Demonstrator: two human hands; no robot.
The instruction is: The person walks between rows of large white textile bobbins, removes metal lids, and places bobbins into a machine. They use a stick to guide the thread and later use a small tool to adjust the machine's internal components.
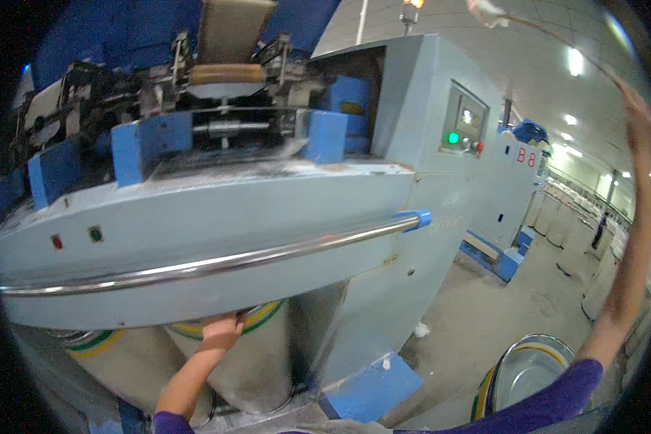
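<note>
Fingers of the left hand [223, 330] curl over the top rim of a tall silver can [257, 362], a closed grip right beneath the pale blue machine [217, 217] and its overhanging steel rail [217, 265]; little room lies above it. The right hand [638, 119] is raised high toward a thin strand [557, 32] overhead; whether its grip is closed cannot be told. An empty can [532, 369] stands on open concrete floor [499, 304] at the right.
</note>
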